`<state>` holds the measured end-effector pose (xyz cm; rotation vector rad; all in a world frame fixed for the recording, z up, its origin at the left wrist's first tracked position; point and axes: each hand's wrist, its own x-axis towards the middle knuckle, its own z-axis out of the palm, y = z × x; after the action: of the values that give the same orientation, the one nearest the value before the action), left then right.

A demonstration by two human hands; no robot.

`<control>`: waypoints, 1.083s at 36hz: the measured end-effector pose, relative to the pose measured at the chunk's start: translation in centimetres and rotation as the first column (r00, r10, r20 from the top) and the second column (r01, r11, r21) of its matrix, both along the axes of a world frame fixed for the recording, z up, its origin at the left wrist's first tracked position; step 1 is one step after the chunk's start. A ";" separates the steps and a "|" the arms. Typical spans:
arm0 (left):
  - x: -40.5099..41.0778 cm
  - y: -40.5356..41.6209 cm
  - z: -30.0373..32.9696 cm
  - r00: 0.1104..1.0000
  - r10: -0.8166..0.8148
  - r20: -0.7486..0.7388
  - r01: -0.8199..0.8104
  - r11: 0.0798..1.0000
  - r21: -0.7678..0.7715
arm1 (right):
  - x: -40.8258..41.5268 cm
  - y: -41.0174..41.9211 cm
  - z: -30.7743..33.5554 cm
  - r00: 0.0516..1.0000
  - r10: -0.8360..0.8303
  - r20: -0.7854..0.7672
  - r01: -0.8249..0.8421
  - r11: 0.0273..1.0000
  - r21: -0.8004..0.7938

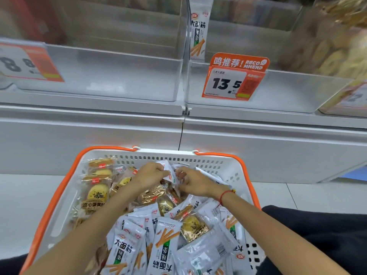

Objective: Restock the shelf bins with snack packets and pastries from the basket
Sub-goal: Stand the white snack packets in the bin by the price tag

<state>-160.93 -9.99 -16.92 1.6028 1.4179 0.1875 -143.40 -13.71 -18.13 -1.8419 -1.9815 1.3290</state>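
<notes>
An orange price tag [234,78] reading 13.5 hangs on the front wall of the right-hand clear shelf bin [278,90], and a second tag [29,60], blurred, hangs on the front of the left bin [111,76]. One white snack packet [198,30] stands upright against the left wall of the right bin; further right, a bin of golden pastries [333,42] is too blurred to read. Below the shelf sits a white basket [65,205] with orange handles, holding white snack packets [164,245] heaped in its near and right parts and clear-wrapped round pastries [97,193] stacked along its left side and scattered among the packets. Both hands reach into its far end: the left hand [151,175] has its fingers curled round a white packet [168,171], and the right hand [194,181], a red cord on its wrist, pinches the same packet from the other side. The basket rests on a pale tiled floor [23,199] before the white shelf base [258,147].
</notes>
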 end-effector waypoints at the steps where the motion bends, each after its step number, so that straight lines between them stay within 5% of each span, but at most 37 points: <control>1: -0.3 -0.2 0.7 0.999 0.019 0.038 -0.018 1.000 -0.022 | 0.2 0.0 0.8 0.999 -0.014 -0.047 0.014 1.000 -0.016; 9: -1.7 -1.1 6.0 0.856 0.326 0.401 -0.237 0.937 -0.257 | -0.7 0.2 5.2 0.981 -0.001 -0.193 0.015 0.997 0.071; 19: -1.7 -1.8 9.4 0.869 0.277 0.410 -0.339 0.937 0.085 | 0.3 -0.1 13.0 0.934 -0.031 -0.357 0.036 0.999 0.008; 27: -1.1 -1.0 15.2 0.728 0.181 0.661 -0.484 0.819 0.309 | -1.9 -0.2 19.2 0.892 -0.111 -0.438 0.252 0.927 0.279; 33: -0.7 1.6 20.3 0.729 0.057 0.682 -0.475 0.759 0.445 | -2.1 0.4 25.8 0.867 -0.112 -0.485 0.341 0.843 0.416; 39: 1.1 5.4 24.9 0.796 0.004 0.605 -0.417 0.729 0.543 | 2.2 4.1 32.2 0.834 -0.291 -0.469 0.407 0.898 0.167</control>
<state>-159.79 -4.55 7.93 1.6857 1.0903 1.3465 -141.19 -9.60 14.07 -1.5241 -1.4223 1.1695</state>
